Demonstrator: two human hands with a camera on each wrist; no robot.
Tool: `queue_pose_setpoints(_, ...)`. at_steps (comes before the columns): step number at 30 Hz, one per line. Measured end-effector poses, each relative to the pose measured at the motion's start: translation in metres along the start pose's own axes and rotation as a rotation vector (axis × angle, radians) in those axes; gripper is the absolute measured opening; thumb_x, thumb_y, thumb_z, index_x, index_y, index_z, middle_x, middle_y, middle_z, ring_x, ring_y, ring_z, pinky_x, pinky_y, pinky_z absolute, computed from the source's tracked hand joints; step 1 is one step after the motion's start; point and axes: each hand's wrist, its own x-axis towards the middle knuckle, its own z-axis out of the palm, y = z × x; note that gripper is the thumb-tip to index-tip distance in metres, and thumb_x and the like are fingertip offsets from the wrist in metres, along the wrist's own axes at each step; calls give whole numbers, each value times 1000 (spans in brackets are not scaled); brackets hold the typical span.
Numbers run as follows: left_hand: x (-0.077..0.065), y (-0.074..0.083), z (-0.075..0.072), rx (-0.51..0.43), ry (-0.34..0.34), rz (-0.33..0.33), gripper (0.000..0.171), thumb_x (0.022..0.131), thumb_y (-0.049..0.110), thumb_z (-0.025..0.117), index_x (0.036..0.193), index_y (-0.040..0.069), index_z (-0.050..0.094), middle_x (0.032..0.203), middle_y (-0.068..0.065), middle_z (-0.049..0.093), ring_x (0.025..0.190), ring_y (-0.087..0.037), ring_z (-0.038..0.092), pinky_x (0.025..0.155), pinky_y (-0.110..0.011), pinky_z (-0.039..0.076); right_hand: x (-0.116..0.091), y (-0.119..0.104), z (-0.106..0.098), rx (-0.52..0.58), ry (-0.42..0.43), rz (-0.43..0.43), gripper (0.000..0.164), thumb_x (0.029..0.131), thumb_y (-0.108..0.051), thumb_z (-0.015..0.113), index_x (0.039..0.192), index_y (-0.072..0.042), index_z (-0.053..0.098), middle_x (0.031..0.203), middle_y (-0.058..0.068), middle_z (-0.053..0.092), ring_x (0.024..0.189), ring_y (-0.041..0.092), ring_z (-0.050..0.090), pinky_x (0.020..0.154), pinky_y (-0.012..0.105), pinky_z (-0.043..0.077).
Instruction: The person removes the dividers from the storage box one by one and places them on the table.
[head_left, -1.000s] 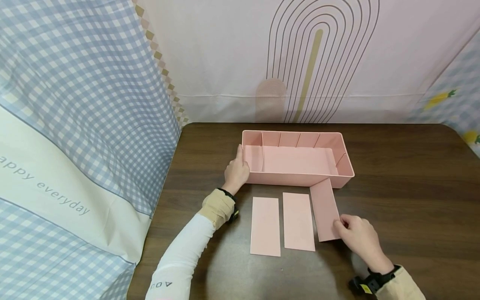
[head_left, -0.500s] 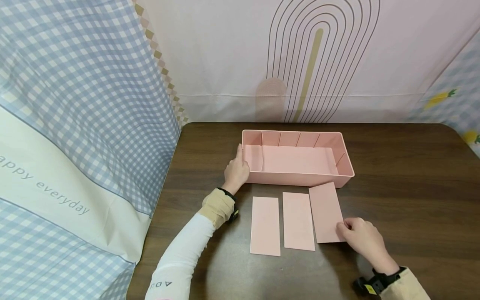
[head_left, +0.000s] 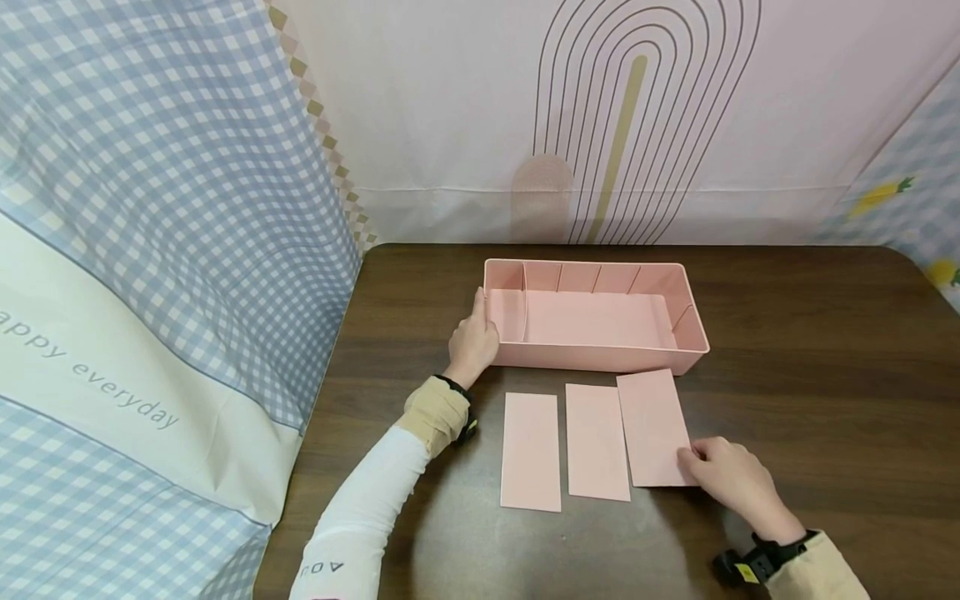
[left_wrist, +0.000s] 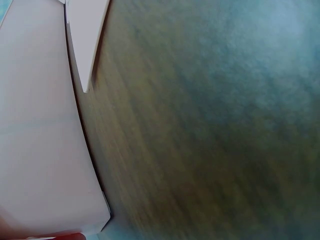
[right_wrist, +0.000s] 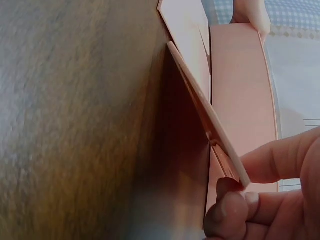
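Observation:
A long pink box (head_left: 570, 358) with one upright divider (head_left: 524, 304) near its left end stands on the table. My left hand (head_left: 474, 343) lies against the box's left end, index finger straight along it. In front of the box, two pink rectangular panels lie flat side by side, a left panel (head_left: 531, 454) and a middle panel (head_left: 597, 442). My right hand (head_left: 731, 475) pinches the right edge of a third panel (head_left: 654, 429) between thumb and fingers. In the right wrist view this third panel (right_wrist: 210, 115) is tilted, its gripped edge raised off the table.
The dark wooden table (head_left: 810, 358) extends to the right of the box. Behind it hangs a pale cloth (head_left: 435, 108) with an arch pattern. A blue checked cloth (head_left: 187, 167) hangs at the left. Thin slots line the box's inner walls.
My right hand has shifted slightly right and down with the third panel, which now leans flatter and shows more of its face. My left hand, the box and the other panels stay put.

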Motion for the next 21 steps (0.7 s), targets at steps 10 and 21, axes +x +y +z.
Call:
queue_pose_setpoints(10,0,0,-1,-4,8,7,57,87,14,35,142,16,21,86,-17,65,60,-29,58,46,-36,38,1,4,-2,-10,-54,7,34,86,-29,44,57,-11,44,53,-1,40,51,14,38,47,27,26)
queue_pose_setpoints(21,-1,1,-1,-17,-5,12,56,88,14,34,142,15,20,61,-11,55,49,-22,48,41,-30,31,3,8,0,-32,-81,18,34,85,-30,45,57,-11,48,54,0,43,52,15,40,47,27,27)
